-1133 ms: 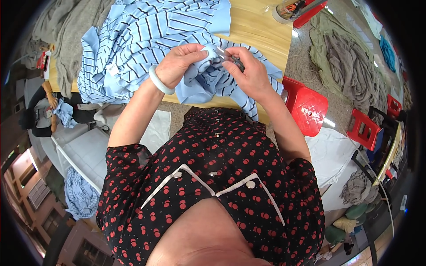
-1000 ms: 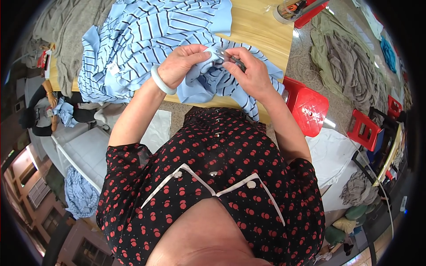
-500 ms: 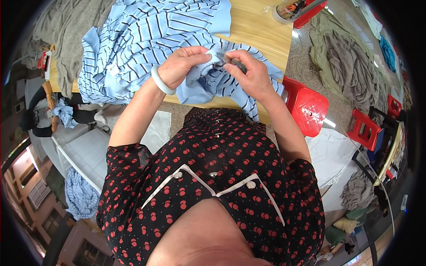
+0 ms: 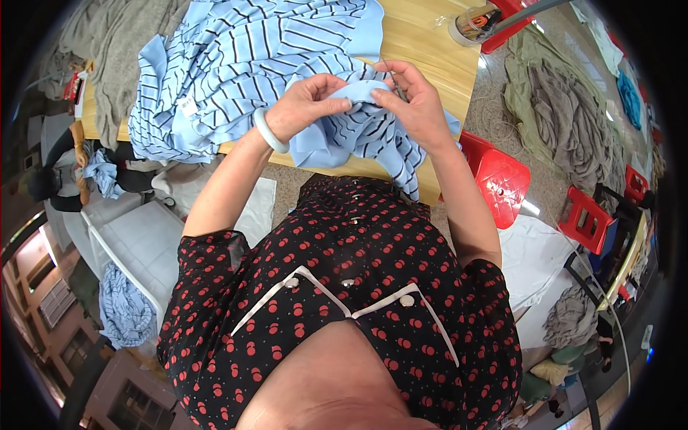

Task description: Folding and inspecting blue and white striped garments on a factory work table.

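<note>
We see the left hand [image 4: 307,107] pinching a plain light-blue band [image 4: 360,92] between thumb and fingers, while the right hand [image 4: 417,107] presses its thumb on the band's other end, the band bridging the short gap between them. The band belongs to the blue striped garment [image 4: 251,64], which lies on the table [image 4: 423,64], bunched under the fingers and spread ahead and to the left of them. For moving, we find bare wood ahead and to the right of the right fingers, reaching to a clear cup of tools [image 4: 474,27] near the table's right edge. Behind the fingers, toward the body, the near edge is close, and a striped end of the garment comes down to it; a red stool [image 4: 502,185] stands beyond the table, behind and to the right of the right fingers. Well to the left of the left fingers, grey cloth [image 4: 129,64] covers that end of the table. A slim dark tool [image 4: 398,89] lies within the right fingers' curl; they hide much of it, so it may be a pair of snips, but we cannot be sure. The folds under the band hide one another, and the picture's top cuts off the garment's far part.
</note>
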Available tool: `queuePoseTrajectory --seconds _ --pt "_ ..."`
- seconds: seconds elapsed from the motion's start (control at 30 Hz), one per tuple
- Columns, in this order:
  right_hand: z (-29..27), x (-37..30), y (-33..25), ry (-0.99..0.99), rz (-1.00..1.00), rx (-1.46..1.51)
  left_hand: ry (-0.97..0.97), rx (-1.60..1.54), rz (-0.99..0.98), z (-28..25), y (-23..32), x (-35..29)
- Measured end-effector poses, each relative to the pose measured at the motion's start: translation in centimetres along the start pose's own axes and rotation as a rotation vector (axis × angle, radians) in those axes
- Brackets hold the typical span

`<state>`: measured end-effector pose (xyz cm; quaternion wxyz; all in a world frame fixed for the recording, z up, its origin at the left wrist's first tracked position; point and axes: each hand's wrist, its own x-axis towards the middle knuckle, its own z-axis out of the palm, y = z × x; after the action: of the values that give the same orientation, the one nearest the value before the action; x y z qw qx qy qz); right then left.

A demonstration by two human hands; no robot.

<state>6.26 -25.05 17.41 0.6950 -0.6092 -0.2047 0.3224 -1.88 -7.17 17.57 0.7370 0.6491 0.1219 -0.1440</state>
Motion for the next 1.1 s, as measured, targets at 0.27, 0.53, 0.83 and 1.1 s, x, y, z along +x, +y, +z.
queuePoseTrajectory --seconds 0.27,0.53,0.83,1.1 --pt "-0.9 0.4 -0.9 0.042 0.032 0.019 -0.039 -0.113 -0.151 -0.1 0.2 -0.4" --pt "-0.9 0.1 -0.5 0.252 -0.224 -0.637 0.012 -0.218 -0.153 -0.7 2.7 -0.4" --pt "0.6 -0.7 -2.1 0.055 -0.273 -0.696 0.006 -0.025 -0.124 -0.1 3.7 -0.7" --pt "0.4 -0.5 -2.3 -0.046 -0.216 -0.711 -0.024 -0.067 -0.163 -0.5 3.1 -0.7"
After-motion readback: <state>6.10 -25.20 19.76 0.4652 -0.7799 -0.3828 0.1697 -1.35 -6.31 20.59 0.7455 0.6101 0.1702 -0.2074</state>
